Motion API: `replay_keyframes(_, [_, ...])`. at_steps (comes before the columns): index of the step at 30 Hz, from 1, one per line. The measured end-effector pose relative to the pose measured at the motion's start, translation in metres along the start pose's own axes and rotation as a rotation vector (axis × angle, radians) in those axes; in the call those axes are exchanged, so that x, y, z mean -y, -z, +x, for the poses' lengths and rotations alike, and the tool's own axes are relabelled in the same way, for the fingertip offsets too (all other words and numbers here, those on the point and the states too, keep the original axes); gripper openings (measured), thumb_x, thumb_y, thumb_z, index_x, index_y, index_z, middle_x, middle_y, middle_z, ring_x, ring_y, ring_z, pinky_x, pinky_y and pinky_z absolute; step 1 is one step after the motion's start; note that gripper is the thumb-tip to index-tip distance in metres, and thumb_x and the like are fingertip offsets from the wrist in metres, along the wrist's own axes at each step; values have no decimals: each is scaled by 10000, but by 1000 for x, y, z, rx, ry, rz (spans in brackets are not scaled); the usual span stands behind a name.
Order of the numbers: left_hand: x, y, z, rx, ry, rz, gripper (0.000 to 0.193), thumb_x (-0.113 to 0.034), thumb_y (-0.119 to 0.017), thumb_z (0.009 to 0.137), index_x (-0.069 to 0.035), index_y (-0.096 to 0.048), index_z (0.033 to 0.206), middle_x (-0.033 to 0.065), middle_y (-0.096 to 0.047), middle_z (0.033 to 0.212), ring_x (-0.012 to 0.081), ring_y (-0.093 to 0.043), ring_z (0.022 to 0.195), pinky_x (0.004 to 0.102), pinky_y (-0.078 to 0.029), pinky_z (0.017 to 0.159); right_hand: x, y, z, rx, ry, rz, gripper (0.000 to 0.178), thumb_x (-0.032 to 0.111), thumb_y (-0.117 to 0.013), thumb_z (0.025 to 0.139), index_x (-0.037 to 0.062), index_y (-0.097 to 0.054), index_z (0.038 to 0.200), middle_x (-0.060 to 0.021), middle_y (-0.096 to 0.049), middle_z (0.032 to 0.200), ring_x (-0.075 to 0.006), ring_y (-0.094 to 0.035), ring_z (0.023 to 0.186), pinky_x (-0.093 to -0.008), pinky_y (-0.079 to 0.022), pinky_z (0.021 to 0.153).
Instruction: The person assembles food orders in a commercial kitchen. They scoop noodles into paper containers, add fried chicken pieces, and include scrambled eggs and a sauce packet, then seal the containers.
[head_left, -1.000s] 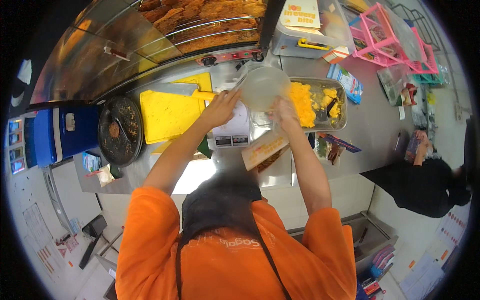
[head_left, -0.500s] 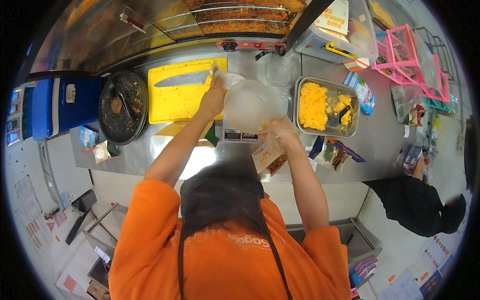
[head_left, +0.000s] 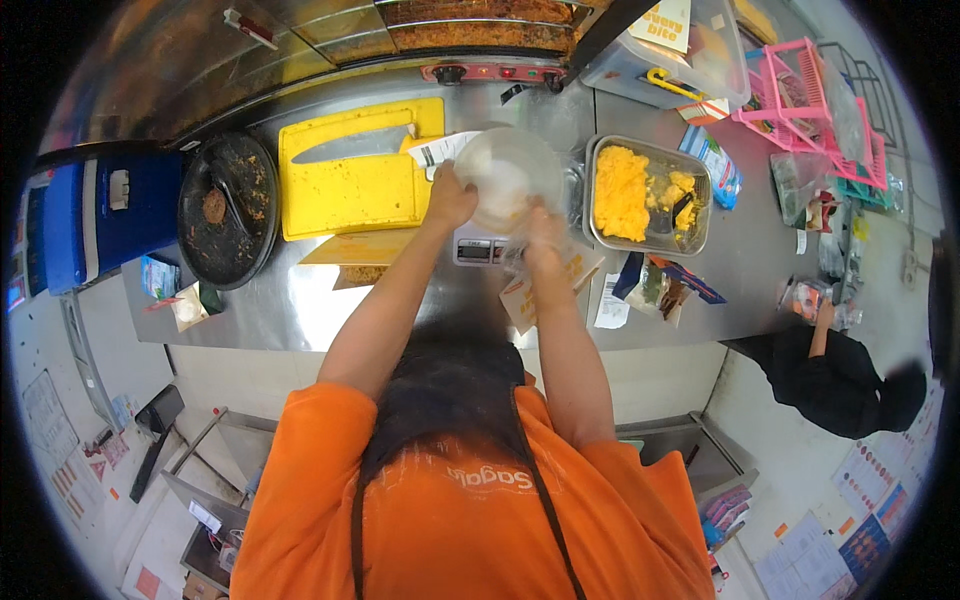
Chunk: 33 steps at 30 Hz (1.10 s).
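Note:
A translucent white plastic bowl (head_left: 508,170) is over a small digital scale (head_left: 476,251) on the steel counter. My left hand (head_left: 452,198) closes on the bowl's left rim, thumb side up against it. A white printed slip of paper (head_left: 437,152) lies just beyond that hand, by the knife handle. My right hand (head_left: 543,238), in a loose clear plastic glove, has its fingers closed at the bowl's near right rim; it is slightly blurred. Under my right wrist sits a white and orange carton (head_left: 523,300). The bowl's contents look pale and cannot be made out.
Left lie a yellow cutting board (head_left: 350,205) with a large knife (head_left: 350,146) and a black round pan (head_left: 228,210). To the right, a metal tray (head_left: 594,205) holds yellow food. A heated cabinet (head_left: 480,35) stands behind. Another person (head_left: 830,380) works far right.
My left hand has come back from the knife handle and paper to the bowl's left rim. My right hand has shifted slightly left. The paper now lies flatter and more visible.

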<state>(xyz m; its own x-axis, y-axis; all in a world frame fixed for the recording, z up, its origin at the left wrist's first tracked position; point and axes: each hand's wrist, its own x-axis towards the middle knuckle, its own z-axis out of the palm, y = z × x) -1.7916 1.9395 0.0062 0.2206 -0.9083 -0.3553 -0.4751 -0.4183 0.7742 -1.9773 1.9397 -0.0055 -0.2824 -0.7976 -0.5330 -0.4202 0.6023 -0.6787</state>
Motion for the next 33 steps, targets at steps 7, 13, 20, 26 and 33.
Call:
replay_keyframes(7, [-5, -35, 48, 64, 71, -46, 492, -164, -615, 818, 114, -477, 1200, 355, -508, 1267, 469, -489, 1224, 483, -404, 1070, 6, 34, 60, 65, -65, 225, 610, 367, -663, 885, -99, -586, 1270, -195, -667, 1181, -250, -628, 1082, -370, -485, 923])
replay_keyframes(13, [-2, -14, 45, 68, -22, 63, 491, -185, -636, 861, 100, -521, 1244, 277, -647, 1111, 339, -687, 881, 399, -573, 748, 22, 71, 6, 286, 82, -512, 604, 512, -528, 939, 26, -604, 1289, -262, -538, 1374, -405, -527, 1261, -455, -390, 1072])
replay_keyframes(20, [-1, 1, 29, 26, -54, 57, 398, -137, -618, 872, 73, -581, 1208, 242, -684, 1068, 310, -731, 811, 384, -613, 684, 13, 58, -30, 344, 82, -602, 639, 479, -561, 931, 9, -525, 1363, -246, -495, 1430, -401, -481, 1319, -445, -373, 1100])
replay_keyframes(26, [-4, -10, 43, 67, 53, -290, 478, -180, -711, 791, 129, -552, 1119, 322, -609, 1143, 426, -653, 992, 437, -538, 908, -33, 18, -43, 104, -143, -493, 702, 530, -660, 863, -43, -590, 1263, -280, -587, 1300, -400, -574, 1200, -399, -445, 1022])
replay_keyframes(33, [6, -31, 29, -43, -160, 84, 567, -218, -713, 833, 50, -505, 1288, 299, -552, 1292, 368, -649, 1060, 428, -553, 829, -34, -5, -50, -160, 147, -581, 580, 399, -757, 807, -84, -584, 1079, -261, -639, 1115, -418, -607, 1097, -425, -470, 978])
